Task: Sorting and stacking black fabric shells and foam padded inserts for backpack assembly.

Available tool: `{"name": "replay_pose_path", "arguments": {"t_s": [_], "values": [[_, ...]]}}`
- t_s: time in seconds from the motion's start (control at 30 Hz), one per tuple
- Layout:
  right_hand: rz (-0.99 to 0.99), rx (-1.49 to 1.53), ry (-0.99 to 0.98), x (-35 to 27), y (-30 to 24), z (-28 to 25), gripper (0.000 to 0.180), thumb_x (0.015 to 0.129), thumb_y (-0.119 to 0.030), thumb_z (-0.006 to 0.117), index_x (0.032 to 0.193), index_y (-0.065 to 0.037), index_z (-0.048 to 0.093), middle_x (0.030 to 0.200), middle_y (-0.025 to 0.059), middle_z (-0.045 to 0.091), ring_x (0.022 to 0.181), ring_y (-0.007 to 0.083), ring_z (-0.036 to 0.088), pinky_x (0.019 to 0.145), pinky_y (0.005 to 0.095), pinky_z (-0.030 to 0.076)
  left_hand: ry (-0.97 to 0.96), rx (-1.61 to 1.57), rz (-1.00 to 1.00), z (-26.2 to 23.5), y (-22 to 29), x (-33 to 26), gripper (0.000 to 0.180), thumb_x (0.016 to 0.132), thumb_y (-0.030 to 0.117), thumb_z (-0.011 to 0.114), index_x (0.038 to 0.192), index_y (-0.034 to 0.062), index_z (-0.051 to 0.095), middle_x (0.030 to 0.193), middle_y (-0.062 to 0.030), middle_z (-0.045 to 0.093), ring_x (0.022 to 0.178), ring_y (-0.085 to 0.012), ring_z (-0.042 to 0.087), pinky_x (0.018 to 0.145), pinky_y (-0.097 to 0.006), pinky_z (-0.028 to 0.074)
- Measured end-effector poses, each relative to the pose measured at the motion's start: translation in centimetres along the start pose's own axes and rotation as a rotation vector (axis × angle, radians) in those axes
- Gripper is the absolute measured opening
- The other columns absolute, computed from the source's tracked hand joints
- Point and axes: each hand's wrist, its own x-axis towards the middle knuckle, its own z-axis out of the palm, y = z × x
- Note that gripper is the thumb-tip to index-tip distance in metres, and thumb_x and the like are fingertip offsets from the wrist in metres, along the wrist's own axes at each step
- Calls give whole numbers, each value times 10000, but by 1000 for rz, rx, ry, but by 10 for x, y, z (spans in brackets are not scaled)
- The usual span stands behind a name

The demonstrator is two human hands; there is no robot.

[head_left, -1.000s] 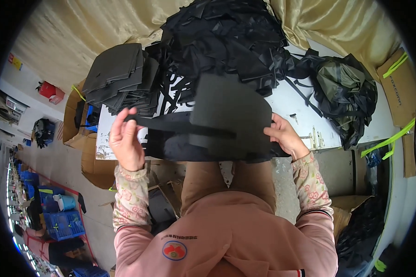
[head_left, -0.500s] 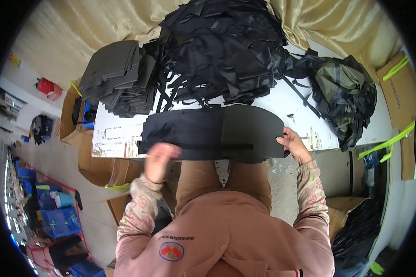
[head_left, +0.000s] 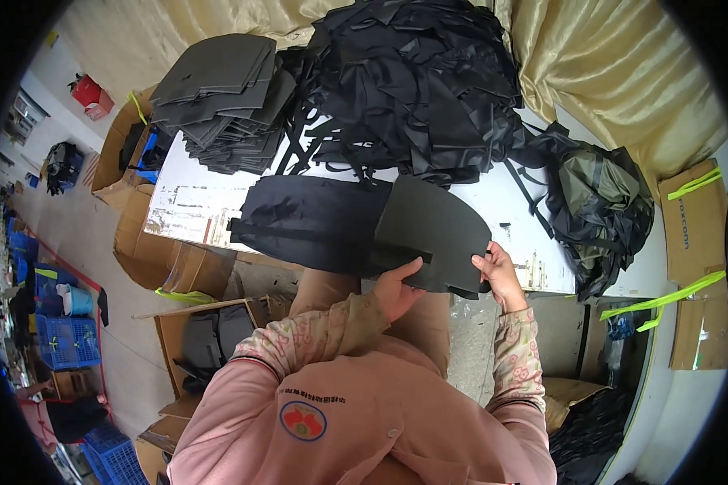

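Note:
A dark grey foam sheet [head_left: 429, 222] with a rounded outer side lies over, or partly inside, a black fabric piece [head_left: 307, 218] at the table's front edge; which of the two I cannot tell. My left hand [head_left: 398, 293] is closed on their lower edge, thumb on top and fingers hidden underneath. My right hand [head_left: 501, 275] pinches the foam sheet's right edge between thumb and fingers. A black strap runs along the fabric's lower side and ends on the foam near my left thumb.
A stack of grey foam sheets [head_left: 218, 97] stands at the table's back left. Behind is a large heap of black fabric pieces [head_left: 412, 89]. To the right lies a black and olive fabric bundle [head_left: 603, 194]. Cardboard boxes [head_left: 146, 250] stand below left; another carton [head_left: 696, 218] is at right.
My left hand has moved right, from the fabric's left part to the foam's lower edge. The foam has tilted against the fabric, its right end lower. The whole view has shifted slightly.

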Motion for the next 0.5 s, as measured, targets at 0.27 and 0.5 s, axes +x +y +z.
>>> {"name": "replay_pose_path", "arguments": {"t_s": [0.27,0.5], "values": [[-98,-197,90,-1,-9,17,269,864,100,554,1104,16,468,1027,100,641,927,130,603,822,250,480,-28,71,-27,-4,7,-4,323,893,117,611,1201,43,545,1181,-62,600,1104,-210,559,975,-391,430],[-254,-309,110,1,-3,15,302,845,105,574,1119,25,474,983,66,633,910,112,594,826,231,459,29,131,-51,-11,9,1,300,890,94,615,1181,45,565,1157,-62,619,1080,-203,578,966,-376,443]]}}
